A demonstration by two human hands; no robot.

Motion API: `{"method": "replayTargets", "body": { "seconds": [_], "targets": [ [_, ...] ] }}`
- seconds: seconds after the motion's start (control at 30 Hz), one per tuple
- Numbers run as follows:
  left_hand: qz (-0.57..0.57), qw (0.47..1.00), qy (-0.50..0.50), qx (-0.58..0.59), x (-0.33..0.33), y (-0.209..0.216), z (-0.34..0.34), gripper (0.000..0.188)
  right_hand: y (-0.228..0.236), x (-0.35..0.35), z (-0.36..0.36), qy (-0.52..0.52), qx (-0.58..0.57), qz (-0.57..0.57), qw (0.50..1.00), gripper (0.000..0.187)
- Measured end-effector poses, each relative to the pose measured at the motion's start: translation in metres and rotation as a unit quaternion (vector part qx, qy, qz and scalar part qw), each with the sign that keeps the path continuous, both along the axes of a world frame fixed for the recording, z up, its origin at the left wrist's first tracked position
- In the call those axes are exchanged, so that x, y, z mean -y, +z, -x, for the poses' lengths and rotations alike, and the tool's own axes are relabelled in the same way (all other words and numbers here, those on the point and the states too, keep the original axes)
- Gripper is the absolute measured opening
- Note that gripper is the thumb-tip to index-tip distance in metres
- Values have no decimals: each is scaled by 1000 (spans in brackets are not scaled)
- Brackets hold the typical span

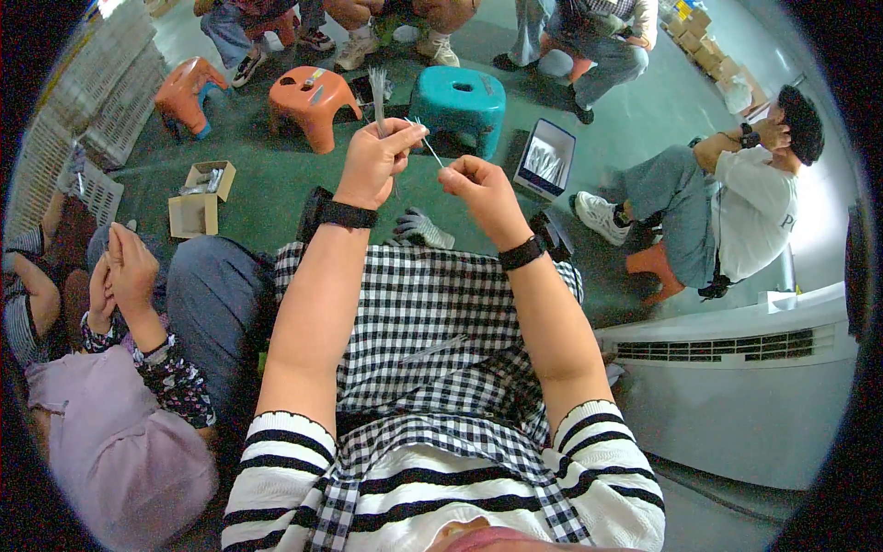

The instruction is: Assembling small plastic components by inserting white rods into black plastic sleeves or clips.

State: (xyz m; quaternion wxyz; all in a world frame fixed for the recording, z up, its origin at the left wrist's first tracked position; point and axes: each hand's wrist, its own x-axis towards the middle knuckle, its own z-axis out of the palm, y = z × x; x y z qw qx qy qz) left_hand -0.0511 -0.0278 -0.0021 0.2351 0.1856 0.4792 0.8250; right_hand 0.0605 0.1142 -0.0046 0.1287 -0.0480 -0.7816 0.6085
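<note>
Left grip: closed round strand bundle | right grip: pinching thin strand

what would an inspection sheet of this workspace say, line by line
Surface: black-and-white checked apron over the lap, a few loose pale strands on it; green floor beyond.
Things in hand: upright bundle of thin pale strands; single thin strand. Material: cannot tell.
Clutter: grey glove, cardboard box and blue-rimmed white box, both open with contents; orange stools, teal stool.
Hands: left hand grips the bundle; right hand pinches the single strand.
Cables: nothing seen.
Surroundings: seated people around; stacked crates at left; white vented unit at right.
</note>
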Motion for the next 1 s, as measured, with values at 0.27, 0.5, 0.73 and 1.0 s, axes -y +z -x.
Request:
{"method": "replayTargets", "body": {
  "seconds": [0.27, 0.5, 0.73, 1.0],
  "targets": [
    [-14, 999, -38, -7, 4, 5, 0, 11, 0, -7, -4, 95, 51, 252, 962, 15],
    [-13, 999, -37, -15, 4, 5, 0, 11, 0, -8, -3, 114, 55, 311, 942, 13],
    [-16, 1000, 2, -7, 6, 5, 3, 9, 5, -5, -5, 5, 3, 35, 999, 15],
    [-31, 999, -7, -1, 8, 7, 4, 10, 6, 0, -4, 34, 11, 163, 986, 16]
  ]
}}
